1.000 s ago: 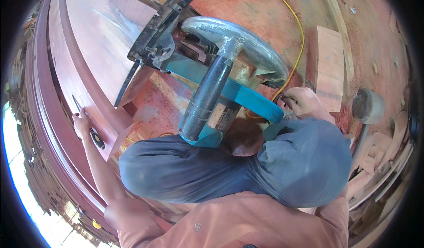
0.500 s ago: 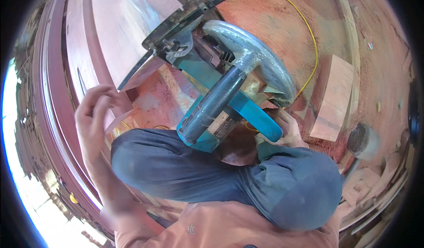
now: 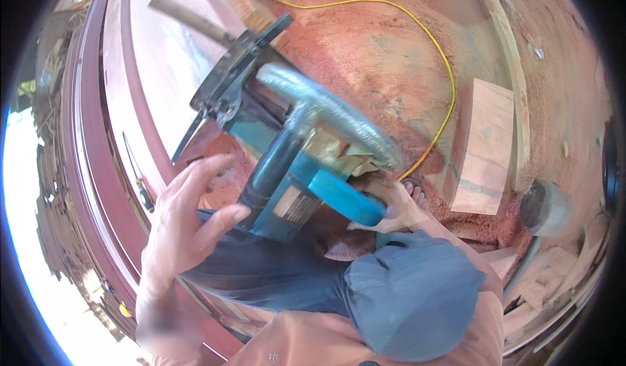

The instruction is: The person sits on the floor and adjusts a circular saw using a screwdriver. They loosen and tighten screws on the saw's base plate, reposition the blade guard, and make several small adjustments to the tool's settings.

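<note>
A teal and grey circular saw [image 3: 287, 177] is held tilted above my lap, its worn metal guard [image 3: 332, 112] facing up and its dark base plate [image 3: 228, 73] at the far left. My right hand [image 3: 394, 203] is at the saw's rear handle, closed around it; the teal housing hides part of the fingers. My left hand [image 3: 186, 226] is open beside the dark motor housing, fingers and thumb spread toward it. The thumb tip is close to the housing; I cannot tell whether it touches.
Long reddish planks [image 3: 124, 190] run along my left, with a thin pointed tool [image 3: 145, 196] on them. A yellow cord [image 3: 450, 73] curves over the sawdust-covered floor. To the right are a wooden block [image 3: 482, 144], a mallet-like tool [image 3: 546, 207] and wood scraps [image 3: 548, 268].
The saw has shifted left along with my right hand. My left hand has moved right from the plank's edge to beside the motor housing, its fingers spreading.
</note>
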A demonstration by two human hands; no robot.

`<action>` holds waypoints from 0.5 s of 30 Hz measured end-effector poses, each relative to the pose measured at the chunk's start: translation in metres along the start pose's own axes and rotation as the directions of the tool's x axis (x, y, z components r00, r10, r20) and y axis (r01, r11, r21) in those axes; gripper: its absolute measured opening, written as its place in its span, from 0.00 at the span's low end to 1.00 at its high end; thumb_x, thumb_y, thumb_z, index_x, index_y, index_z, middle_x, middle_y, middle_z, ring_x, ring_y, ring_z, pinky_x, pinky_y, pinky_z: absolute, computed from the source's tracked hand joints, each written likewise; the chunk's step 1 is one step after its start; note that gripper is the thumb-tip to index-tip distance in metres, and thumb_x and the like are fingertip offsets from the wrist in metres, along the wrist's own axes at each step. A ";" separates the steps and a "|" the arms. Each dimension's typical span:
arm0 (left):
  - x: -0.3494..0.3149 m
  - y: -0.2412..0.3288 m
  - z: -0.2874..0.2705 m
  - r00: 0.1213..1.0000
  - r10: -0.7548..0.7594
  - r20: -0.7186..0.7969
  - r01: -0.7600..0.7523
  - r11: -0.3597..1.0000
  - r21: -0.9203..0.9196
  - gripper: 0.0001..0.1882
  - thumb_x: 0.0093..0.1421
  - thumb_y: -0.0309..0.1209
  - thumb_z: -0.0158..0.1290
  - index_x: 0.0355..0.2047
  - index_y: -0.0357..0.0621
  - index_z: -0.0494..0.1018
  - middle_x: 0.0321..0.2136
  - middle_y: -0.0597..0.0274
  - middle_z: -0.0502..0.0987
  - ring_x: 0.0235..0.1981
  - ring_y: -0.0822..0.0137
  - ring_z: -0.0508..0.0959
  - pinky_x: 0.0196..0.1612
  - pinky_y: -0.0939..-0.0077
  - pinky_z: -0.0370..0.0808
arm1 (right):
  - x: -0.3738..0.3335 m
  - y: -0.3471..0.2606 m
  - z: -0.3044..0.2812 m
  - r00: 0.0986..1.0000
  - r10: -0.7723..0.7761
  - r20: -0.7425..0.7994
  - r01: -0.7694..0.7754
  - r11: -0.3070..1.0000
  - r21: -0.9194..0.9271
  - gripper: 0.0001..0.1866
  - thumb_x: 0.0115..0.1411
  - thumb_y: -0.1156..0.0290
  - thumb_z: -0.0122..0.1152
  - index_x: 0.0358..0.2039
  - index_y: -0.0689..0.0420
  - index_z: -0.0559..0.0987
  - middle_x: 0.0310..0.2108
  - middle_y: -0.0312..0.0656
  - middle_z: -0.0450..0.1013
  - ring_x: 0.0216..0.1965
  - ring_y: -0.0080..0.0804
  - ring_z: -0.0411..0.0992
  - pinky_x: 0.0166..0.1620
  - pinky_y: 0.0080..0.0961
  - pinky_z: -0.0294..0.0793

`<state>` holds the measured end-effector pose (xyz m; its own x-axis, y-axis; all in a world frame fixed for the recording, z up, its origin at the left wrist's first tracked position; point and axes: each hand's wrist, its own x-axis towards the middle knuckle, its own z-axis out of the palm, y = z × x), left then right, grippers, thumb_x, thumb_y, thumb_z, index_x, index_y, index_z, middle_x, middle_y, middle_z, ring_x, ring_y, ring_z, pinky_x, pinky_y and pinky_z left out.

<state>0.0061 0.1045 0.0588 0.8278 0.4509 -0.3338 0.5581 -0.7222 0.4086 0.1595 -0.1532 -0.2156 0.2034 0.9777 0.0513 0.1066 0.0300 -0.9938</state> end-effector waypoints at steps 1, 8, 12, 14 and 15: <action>0.005 0.005 -0.001 0.999 0.028 -0.018 -0.028 0.999 -0.022 0.29 0.62 0.38 0.70 0.58 0.35 0.77 0.47 0.46 0.83 0.46 0.53 0.85 0.50 0.62 0.81 | -0.002 0.001 -0.001 1.000 -0.005 0.001 0.005 0.999 0.041 0.32 0.50 0.64 0.75 0.57 0.57 0.82 0.54 0.51 0.81 0.56 0.52 0.80 0.61 0.44 0.79; 0.101 0.065 -0.002 0.924 0.379 -0.047 -0.372 0.922 0.108 0.16 0.64 0.26 0.64 0.50 0.31 0.80 0.42 0.46 0.83 0.40 0.57 0.85 0.43 0.65 0.81 | 0.008 0.025 0.015 0.989 -0.148 -0.012 0.148 0.971 0.186 0.31 0.51 0.66 0.75 0.58 0.50 0.82 0.55 0.50 0.80 0.57 0.53 0.78 0.63 0.47 0.77; 0.206 0.093 0.032 0.817 0.276 0.506 -0.270 0.959 -0.087 0.18 0.75 0.38 0.55 0.49 0.30 0.79 0.39 0.44 0.82 0.37 0.47 0.83 0.43 0.63 0.79 | 0.014 0.027 0.022 0.977 -0.214 0.002 0.203 0.931 0.302 0.32 0.50 0.67 0.75 0.58 0.52 0.81 0.58 0.51 0.77 0.63 0.57 0.74 0.67 0.50 0.72; 0.246 0.104 0.065 0.579 0.101 0.809 -0.108 0.993 -0.046 0.32 0.79 0.52 0.44 0.48 0.30 0.80 0.44 0.38 0.83 0.45 0.40 0.83 0.50 0.57 0.78 | 0.015 0.025 0.022 0.979 -0.190 0.071 0.158 0.932 0.326 0.34 0.50 0.68 0.75 0.61 0.54 0.79 0.60 0.54 0.75 0.65 0.59 0.71 0.69 0.51 0.70; 0.253 0.110 0.083 0.503 0.087 0.860 -0.146 0.989 -0.015 0.34 0.79 0.55 0.42 0.48 0.30 0.81 0.45 0.37 0.83 0.48 0.39 0.82 0.52 0.55 0.77 | 0.016 0.024 0.022 0.979 -0.177 0.103 0.133 0.933 0.335 0.35 0.51 0.68 0.75 0.62 0.54 0.78 0.61 0.55 0.74 0.66 0.60 0.70 0.70 0.51 0.69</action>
<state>0.2725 0.0961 -0.0513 0.4165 -0.2869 -0.8627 0.4320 -0.7725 0.4655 0.1444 -0.1323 -0.2406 0.0797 0.9732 0.2157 -0.1994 0.2275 -0.9531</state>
